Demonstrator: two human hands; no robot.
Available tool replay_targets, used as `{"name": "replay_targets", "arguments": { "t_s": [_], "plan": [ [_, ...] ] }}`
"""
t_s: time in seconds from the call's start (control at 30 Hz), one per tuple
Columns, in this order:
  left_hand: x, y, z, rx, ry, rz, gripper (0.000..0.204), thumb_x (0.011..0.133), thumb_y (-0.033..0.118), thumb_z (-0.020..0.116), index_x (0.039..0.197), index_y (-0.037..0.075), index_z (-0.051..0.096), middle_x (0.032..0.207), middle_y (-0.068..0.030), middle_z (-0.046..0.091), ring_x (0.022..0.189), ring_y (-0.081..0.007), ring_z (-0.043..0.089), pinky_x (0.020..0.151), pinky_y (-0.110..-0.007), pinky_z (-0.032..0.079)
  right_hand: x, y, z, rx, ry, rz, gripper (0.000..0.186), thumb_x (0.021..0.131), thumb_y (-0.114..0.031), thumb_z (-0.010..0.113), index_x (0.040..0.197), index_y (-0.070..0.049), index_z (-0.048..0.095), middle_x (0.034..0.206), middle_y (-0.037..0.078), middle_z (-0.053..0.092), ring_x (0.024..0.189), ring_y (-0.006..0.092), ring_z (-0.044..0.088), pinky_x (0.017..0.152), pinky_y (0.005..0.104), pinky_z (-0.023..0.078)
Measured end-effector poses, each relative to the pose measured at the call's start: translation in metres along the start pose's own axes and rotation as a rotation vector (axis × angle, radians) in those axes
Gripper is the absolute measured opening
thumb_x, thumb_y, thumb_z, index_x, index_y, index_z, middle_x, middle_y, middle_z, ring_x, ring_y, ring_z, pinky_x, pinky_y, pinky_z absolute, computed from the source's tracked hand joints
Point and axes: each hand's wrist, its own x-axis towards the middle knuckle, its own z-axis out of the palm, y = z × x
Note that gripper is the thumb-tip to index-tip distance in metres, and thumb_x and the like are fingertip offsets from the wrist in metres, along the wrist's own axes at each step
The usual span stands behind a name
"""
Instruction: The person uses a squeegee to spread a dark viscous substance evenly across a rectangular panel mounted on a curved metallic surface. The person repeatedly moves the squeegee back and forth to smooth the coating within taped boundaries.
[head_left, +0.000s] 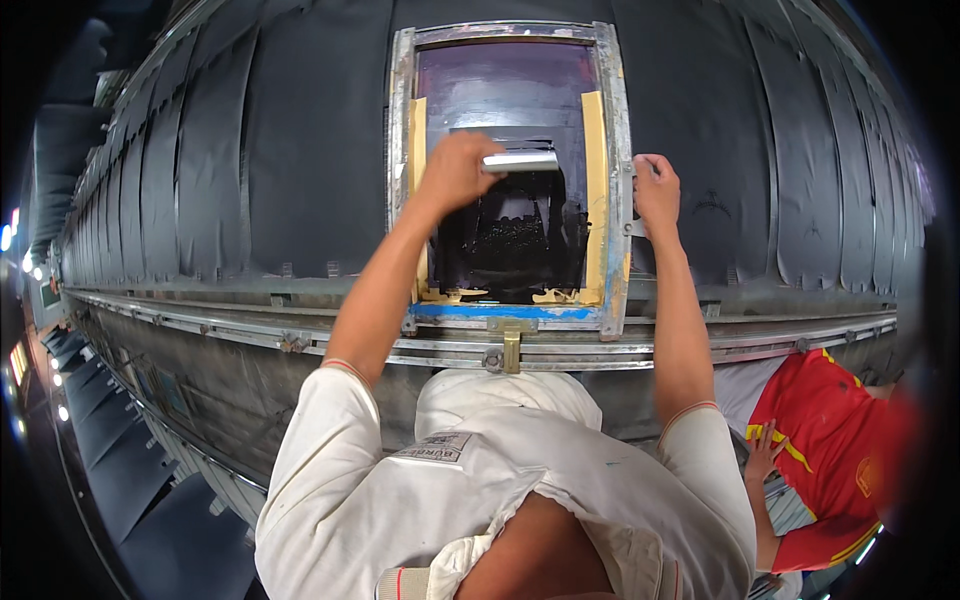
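A screen printing frame (617, 120) with metal rails lies across the long table in front of me. Wet black ink (510, 235) covers the lower part of its purple mesh (505, 75). My left hand (458, 175) is closed around one end of a squeegee with a silvery bar (522, 162), which lies crosswise over the ink. Its blade edge is hard to make out. Beside the frame's right rail, my right hand (657, 192) has its fingers curled against the outer edge; the exact grip is partly hidden.
Tan tape (594, 150) lines the mesh. Black fabric panels (310, 150) cover the table on both sides. A metal rail (400, 350) with a brass-coloured bracket (512, 352) runs along the near edge. At the lower right is a person in a red shirt (815, 440).
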Motion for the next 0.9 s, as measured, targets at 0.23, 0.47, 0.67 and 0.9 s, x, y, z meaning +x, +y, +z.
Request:
{"name": "replay_targets", "arguments": {
  "t_s": [0.23, 0.47, 0.67, 0.9],
  "plan": [
    [-0.157, 0.093, 0.048, 0.079, 0.144, 0.055, 0.060, 0.056, -0.005, 0.075, 0.113, 0.013, 0.073, 0.118, -0.0049, 0.070, 0.097, -0.0284, 0.063, 0.080, -0.043, 0.045, -0.022, -0.036, -0.037, 0.200, -0.005, 0.019, 0.022, 0.099, -0.027, 0.069, 0.104, -0.006, 0.074, 0.072, 0.001, 0.067, 0.063, 0.0072, 0.058, 0.058, 0.0287, 0.045],
    [-0.171, 0.041, 0.021, 0.083, 0.168, 0.030, 0.049, 0.059, -0.002, 0.073, 0.107, 0.010, 0.074, 0.112, -0.0051, 0.072, 0.101, -0.0277, 0.064, 0.085, -0.043, 0.048, -0.040, -0.009, 0.023, 0.098, 0.115, -0.154, 0.023, 0.100, -0.024, 0.067, 0.108, -0.004, 0.074, 0.088, 0.006, 0.073, 0.078, 0.0148, 0.065, 0.073, 0.0336, 0.053],
    [-0.181, 0.012, 0.018, 0.266, 0.102, -0.023, 0.036, 0.065, 0.004, 0.074, 0.101, 0.010, 0.076, 0.102, -0.0037, 0.072, 0.096, -0.0276, 0.065, 0.087, -0.044, 0.047, -0.048, -0.005, 0.093, 0.191, 0.135, -0.341, 0.023, 0.096, -0.026, 0.067, 0.106, -0.005, 0.071, 0.099, 0.020, 0.074, 0.092, 0.0422, 0.071, 0.083, 0.0451, 0.054],
    [-0.162, 0.026, 0.016, 0.260, -0.038, -0.019, 0.041, 0.068, 0.005, 0.078, 0.109, 0.011, 0.075, 0.104, -0.0035, 0.070, 0.098, -0.0270, 0.063, 0.087, -0.042, 0.044, -0.047, 0.000, 0.074, 0.151, 0.138, -0.179, 0.027, 0.096, -0.032, 0.066, 0.108, -0.008, 0.072, 0.087, 0.017, 0.075, 0.087, 0.0359, 0.073, 0.082, 0.0428, 0.054]
  ]
}}
